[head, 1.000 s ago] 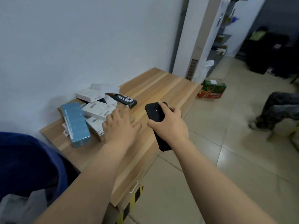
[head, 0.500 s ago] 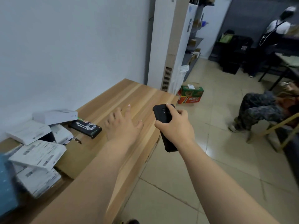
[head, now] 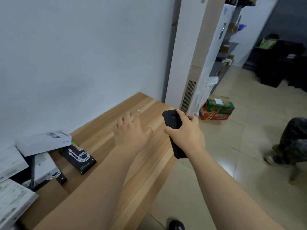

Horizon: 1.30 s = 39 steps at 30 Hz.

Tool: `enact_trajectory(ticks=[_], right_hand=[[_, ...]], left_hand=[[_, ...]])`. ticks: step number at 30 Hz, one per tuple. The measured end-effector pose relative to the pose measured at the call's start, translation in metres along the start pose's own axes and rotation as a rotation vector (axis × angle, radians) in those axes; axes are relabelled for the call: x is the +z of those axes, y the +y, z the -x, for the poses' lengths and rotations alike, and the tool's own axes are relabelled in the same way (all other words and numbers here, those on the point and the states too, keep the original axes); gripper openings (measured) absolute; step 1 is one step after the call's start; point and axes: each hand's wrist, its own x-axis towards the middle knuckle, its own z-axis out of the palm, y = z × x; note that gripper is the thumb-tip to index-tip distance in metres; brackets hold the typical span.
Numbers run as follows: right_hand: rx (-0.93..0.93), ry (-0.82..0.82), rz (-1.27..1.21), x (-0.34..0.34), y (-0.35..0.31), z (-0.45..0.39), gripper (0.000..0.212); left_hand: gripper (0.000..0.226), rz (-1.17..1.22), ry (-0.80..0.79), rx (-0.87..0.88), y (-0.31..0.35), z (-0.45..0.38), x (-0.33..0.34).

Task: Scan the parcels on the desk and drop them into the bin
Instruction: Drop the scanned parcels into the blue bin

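Parcels (head: 41,143) left of spread, empty left hand (head: 131,131), nearer than right hand (head: 186,135) gripping scanner (head: 172,123).

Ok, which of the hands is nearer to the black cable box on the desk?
Left. The left hand hovers open above the desk, up and to the right of the black cable box. The right hand is farther right, at the desk's edge, gripping the black scanner.

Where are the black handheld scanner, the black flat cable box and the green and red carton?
black handheld scanner (head: 171,121), head view, upper body above the gripping fingers.
black flat cable box (head: 78,158), head view, printed top face.
green and red carton (head: 216,110), head view, front side.
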Motion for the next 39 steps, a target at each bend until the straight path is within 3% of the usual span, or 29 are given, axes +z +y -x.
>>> enact_trajectory(ticks=[9,14,21,30,39], right_hand=[[-0.166,-0.25,0.044,0.02,-0.002,-0.139,0.077],[-0.255,-0.403,0.06,0.049,-0.017,-0.181,0.078],[-0.423,-0.578,-0.013,0.116,-0.069,-0.182,0.08],[-0.53,-0.681,-0.005,0.184,-0.126,-0.159,0.076],[-0.554,-0.78,0.075,0.259,-0.132,-0.169,0.075]], left_hand=[[0.073,0.005,0.05,-0.281,0.035,-0.091,0.038],[0.071,-0.031,0.084,-0.454,0.021,-0.105,0.038],[0.071,-0.133,0.104,-0.735,-0.048,-0.093,0.023],[0.072,-0.201,0.082,-0.895,-0.114,-0.069,0.023],[0.069,-0.183,0.007,-1.053,-0.154,-0.071,0.072]])
